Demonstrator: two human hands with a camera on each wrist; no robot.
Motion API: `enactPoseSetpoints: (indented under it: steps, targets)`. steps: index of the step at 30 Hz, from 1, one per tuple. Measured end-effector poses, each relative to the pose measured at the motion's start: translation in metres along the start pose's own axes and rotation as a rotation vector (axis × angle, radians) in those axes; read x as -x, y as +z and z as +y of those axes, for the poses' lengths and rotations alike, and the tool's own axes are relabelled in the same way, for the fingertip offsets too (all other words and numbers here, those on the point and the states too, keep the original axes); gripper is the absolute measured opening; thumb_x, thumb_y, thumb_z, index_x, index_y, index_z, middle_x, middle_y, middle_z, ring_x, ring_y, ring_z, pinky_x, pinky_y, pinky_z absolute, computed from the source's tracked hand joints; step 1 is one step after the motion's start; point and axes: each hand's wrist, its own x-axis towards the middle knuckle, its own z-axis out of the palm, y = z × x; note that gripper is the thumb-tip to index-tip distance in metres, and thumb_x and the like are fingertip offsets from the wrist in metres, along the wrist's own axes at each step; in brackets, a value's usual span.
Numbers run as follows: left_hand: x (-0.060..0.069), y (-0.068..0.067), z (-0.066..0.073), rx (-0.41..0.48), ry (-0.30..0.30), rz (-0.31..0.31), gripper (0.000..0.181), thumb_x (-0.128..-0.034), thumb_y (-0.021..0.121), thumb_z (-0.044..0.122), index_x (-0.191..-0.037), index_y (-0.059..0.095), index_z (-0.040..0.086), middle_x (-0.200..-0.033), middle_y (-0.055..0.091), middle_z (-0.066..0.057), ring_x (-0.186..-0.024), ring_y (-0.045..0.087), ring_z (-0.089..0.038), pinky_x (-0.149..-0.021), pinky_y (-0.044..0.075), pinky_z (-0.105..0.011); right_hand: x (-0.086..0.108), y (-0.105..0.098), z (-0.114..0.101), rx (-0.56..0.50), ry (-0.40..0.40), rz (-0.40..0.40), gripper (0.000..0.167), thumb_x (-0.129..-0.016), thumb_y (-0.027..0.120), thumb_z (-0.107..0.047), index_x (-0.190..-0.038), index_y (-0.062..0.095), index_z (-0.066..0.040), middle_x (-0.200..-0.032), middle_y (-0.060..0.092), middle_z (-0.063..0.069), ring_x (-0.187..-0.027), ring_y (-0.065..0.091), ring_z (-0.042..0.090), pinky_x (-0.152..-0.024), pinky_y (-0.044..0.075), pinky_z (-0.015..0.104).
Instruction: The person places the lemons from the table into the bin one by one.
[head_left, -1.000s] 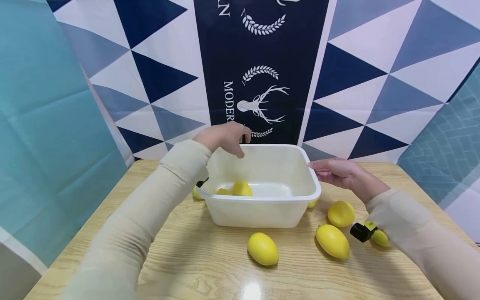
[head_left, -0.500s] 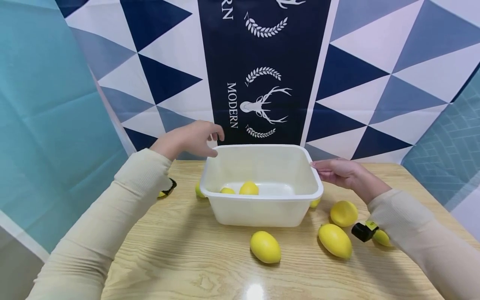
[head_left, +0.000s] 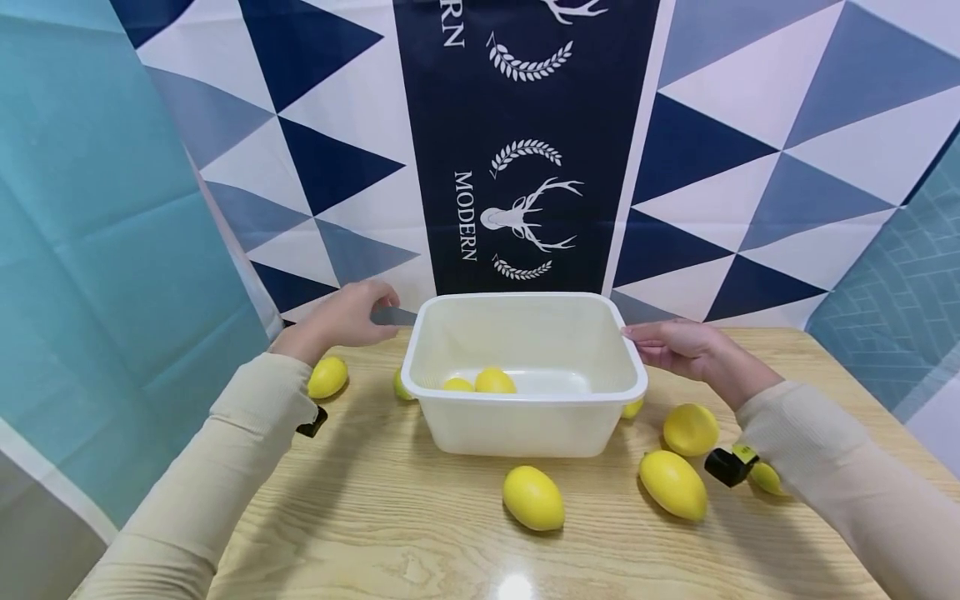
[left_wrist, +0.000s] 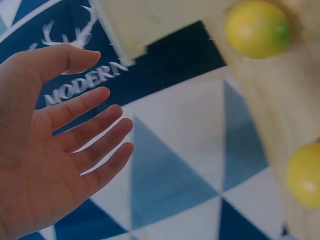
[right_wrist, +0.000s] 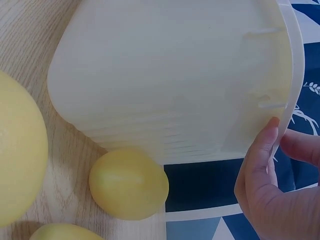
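A white plastic tub (head_left: pixel 517 429) stands upright on the table, with two yellow lemons (head_left: pixel 495 381) visible inside near its left end. My right hand (head_left: pixel 678 346) pinches the tub's right rim, thumb on one side and fingers on the other, as the right wrist view of the hand (right_wrist: pixel 270 185) shows. Left of the tub, my left hand (head_left: pixel 341 317) is in the air with nothing in it. Its fingers look loosely extended in the left wrist view (left_wrist: pixel 80 130). Just below that wrist lies a lemon (head_left: pixel 327 377), and a greenish-yellow one (head_left: pixel 403 385) sits against the tub's left side.
On the wooden table (head_left: pixel 390 517), one lemon (head_left: pixel 533 498) lies in front of the tub. Several more are at the right, including a lemon (head_left: pixel 672 485) and a rounder one (head_left: pixel 691 429). A patterned cloth (head_left: pixel 525 108) hangs directly behind the table.
My left hand has moved left from above the tub and then lowered beside it, uncovering the lemon at the far left. My right hand stays on the rim.
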Motion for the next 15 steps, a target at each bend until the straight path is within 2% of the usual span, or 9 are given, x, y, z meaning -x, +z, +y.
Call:
enactPoseSetpoints:
  steps: [2, 5, 9, 12, 15]
  targets:
    - [-0.002, 0.009, -0.008, 0.007, -0.008, -0.008, 0.040, -0.0852, 0.065, 0.021, -0.119, 0.059, 0.000, -0.120, 0.062, -0.019, -0.110, 0.058, -0.034, -0.097, 0.049, -0.049, 0.000, 0.000, 0.000, -0.002, -0.001, 0.000, 0.011, -0.093, 0.062, -0.016, -0.085, 0.071, -0.019, -0.088, 0.070, -0.005, -0.082, 0.068, 0.005, -0.080, 0.056, 0.016]
    - [-0.006, 0.024, -0.018, 0.019, -0.030, -0.052, 0.042, -0.0857, 0.064, 0.023, -0.120, 0.059, 0.000, -0.121, 0.062, -0.020, -0.112, 0.059, -0.036, -0.097, 0.049, -0.050, 0.000, -0.001, 0.000, -0.002, 0.002, 0.005, 0.010, -0.092, 0.063, -0.016, -0.086, 0.070, -0.019, -0.089, 0.069, -0.004, -0.082, 0.067, 0.005, -0.080, 0.056, 0.017]
    - [-0.009, 0.043, -0.022, 0.041, -0.045, -0.101, 0.042, -0.0850, 0.064, 0.025, -0.120, 0.060, 0.002, -0.121, 0.062, -0.020, -0.111, 0.059, -0.037, -0.095, 0.051, -0.049, 0.001, 0.000, 0.000, 0.003, 0.006, 0.016, 0.006, -0.091, 0.065, -0.017, -0.088, 0.069, -0.018, -0.091, 0.069, -0.004, -0.083, 0.067, 0.006, -0.081, 0.056, 0.017]
    - [-0.013, 0.056, -0.020, 0.076, -0.016, -0.104, 0.039, -0.0821, 0.067, 0.024, -0.116, 0.063, 0.006, -0.116, 0.065, -0.017, -0.107, 0.061, -0.034, -0.092, 0.052, -0.047, 0.001, 0.000, 0.000, 0.003, 0.008, 0.021, 0.005, -0.091, 0.065, -0.018, -0.088, 0.069, -0.018, -0.091, 0.069, -0.004, -0.083, 0.068, 0.006, -0.081, 0.056, 0.017]
    - [-0.016, 0.068, -0.017, 0.097, 0.038, -0.089, 0.023, -0.0786, 0.069, 0.021, -0.099, 0.066, 0.010, -0.098, 0.069, -0.011, -0.091, 0.062, -0.026, -0.082, 0.053, -0.040, 0.000, 0.000, 0.000, -0.003, 0.010, 0.021, 0.006, -0.091, 0.065, -0.017, -0.087, 0.069, -0.019, -0.091, 0.068, -0.004, -0.083, 0.067, 0.006, -0.081, 0.056, 0.017]
